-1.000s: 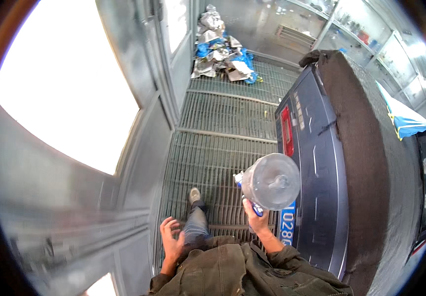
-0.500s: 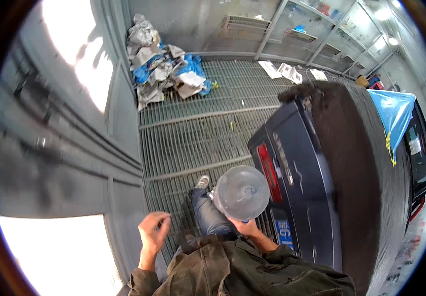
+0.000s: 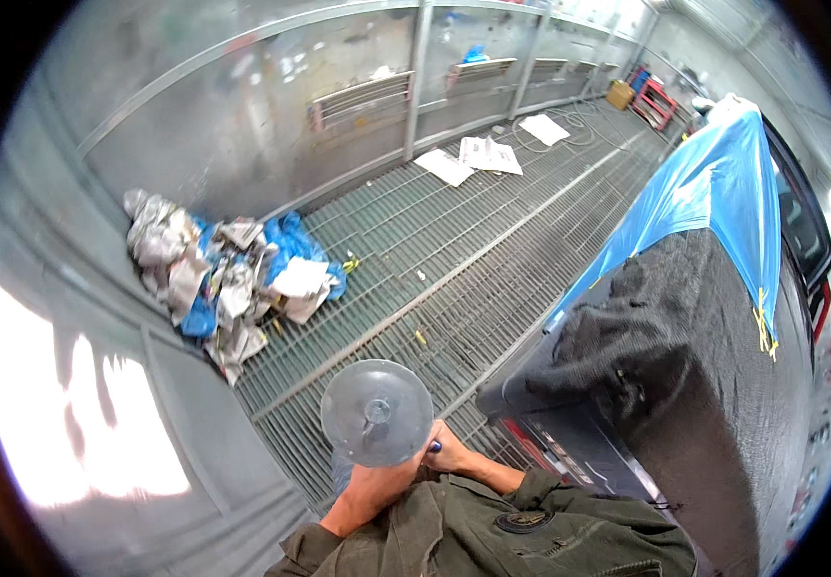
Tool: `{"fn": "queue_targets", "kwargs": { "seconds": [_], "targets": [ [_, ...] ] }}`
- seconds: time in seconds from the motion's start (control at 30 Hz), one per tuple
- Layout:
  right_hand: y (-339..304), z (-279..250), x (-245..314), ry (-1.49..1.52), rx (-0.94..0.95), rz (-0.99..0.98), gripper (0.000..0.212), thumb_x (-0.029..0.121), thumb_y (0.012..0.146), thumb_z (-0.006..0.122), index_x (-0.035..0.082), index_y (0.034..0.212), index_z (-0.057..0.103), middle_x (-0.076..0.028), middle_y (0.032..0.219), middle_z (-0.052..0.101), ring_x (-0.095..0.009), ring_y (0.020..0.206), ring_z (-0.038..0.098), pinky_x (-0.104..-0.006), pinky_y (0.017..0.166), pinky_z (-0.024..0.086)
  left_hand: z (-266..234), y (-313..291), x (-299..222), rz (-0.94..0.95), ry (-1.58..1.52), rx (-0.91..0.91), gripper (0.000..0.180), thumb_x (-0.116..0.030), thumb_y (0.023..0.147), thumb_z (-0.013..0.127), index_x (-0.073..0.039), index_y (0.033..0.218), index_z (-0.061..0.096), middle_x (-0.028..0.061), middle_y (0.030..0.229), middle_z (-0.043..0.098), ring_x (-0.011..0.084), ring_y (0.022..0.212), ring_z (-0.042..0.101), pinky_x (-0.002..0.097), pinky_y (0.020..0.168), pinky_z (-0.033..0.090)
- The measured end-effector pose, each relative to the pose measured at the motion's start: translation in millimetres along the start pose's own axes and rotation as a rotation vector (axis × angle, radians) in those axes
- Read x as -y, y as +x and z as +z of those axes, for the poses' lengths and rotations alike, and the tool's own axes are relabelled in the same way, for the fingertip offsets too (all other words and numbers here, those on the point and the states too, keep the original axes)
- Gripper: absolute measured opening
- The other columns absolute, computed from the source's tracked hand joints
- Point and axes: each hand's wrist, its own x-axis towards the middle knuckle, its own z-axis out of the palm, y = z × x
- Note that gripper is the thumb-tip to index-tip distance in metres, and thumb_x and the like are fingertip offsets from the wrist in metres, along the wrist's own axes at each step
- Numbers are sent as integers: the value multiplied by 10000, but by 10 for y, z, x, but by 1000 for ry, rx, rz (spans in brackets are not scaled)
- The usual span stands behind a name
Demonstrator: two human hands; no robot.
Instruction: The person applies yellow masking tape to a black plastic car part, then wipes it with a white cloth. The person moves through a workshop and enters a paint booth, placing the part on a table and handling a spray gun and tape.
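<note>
A spray gun with a big round translucent cup [image 3: 377, 413] is in front of my body, and I look down on the cup's lid with its small central knob. My right hand [image 3: 449, 452] is closed round the gun's handle beside the cup, where a dark blue end shows by the thumb. My left hand [image 3: 382, 486] is at the near side of the gun, under the cup's edge, its fingers curled against the gun and partly hidden by the cup. The gun's nozzle is hidden below the cup.
A dark car [image 3: 569, 452] stands close on my right, draped with a black cover [image 3: 694, 385] and blue plastic sheet [image 3: 714, 192]. Crumpled paper and plastic [image 3: 233, 279] lie by the left wall. Beyond the floor grating [image 3: 415, 298] are paper sheets [image 3: 488, 156], a hose [image 3: 579, 130] and a red cart [image 3: 656, 104].
My view has swung right toward the far end of the room. My left hand, held apart and free before, has come in to the spray gun beside my right hand.
</note>
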Motion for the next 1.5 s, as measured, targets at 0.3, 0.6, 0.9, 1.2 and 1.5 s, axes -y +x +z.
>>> {"fn": "queue_targets", "kwargs": {
  "seconds": [0.3, 0.6, 0.9, 1.2, 1.5],
  "targets": [
    [1666, -484, -568, -135, -619, 40, 127, -21, 700, 666, -1, 821, 634, -129, 794, 651, -222, 696, 625, -329, 631, 479, -254, 1909, 1904, -23, -777, 347, 280, -138, 882, 633, -92, 1158, 624, 80, 1049, 634, 249, 968, 595, 364, 852, 464],
    [2900, -1624, -811, -62, -865, 192, 54, 37, 788, 667, 5, 796, 624, -76, 705, 600, -118, 656, 527, -279, 600, 439, -197, 3958, 2835, 505, -494, 493, 214, -152, 855, 650, -74, 1055, 659, 99, 1019, 647, 274, 966, 606, 378, 816, 470],
    [4030, -4103, -1163, -71, -943, 99, 180, 119, 827, 676, 9, 969, 659, -93, 784, 663, -100, 732, 575, -296, 659, 468, 178, 6499, 3004, 577, -337, 356, 275, -137, 779, 709, -63, 1038, 657, 119, 963, 658, 298, 845, 646, 370, 720, 518],
    [4446, -6576, -1198, 33, -1127, 301, 154, 37, 817, 681, 11, 968, 668, -44, 863, 682, -94, 784, 595, -271, 709, 475, 573, 8545, 3601, -124, -606, 29, 307, 26, 827, 599, -12, 1132, 593, 151, 1063, 640, 187, 729, 667, 286, 614, 540],
    [4721, -8913, -1551, -53, -1417, 447, 122, 47, 809, 699, -7, 911, 661, -27, 856, 668, -81, 779, 583, -259, 689, 467, 1568, 11344, 3759, -117, -634, 54, 356, 7, 872, 558, 2, 1223, 500, 133, 1086, 631, 168, 686, 645, 287, 599, 518]
  ]
}}
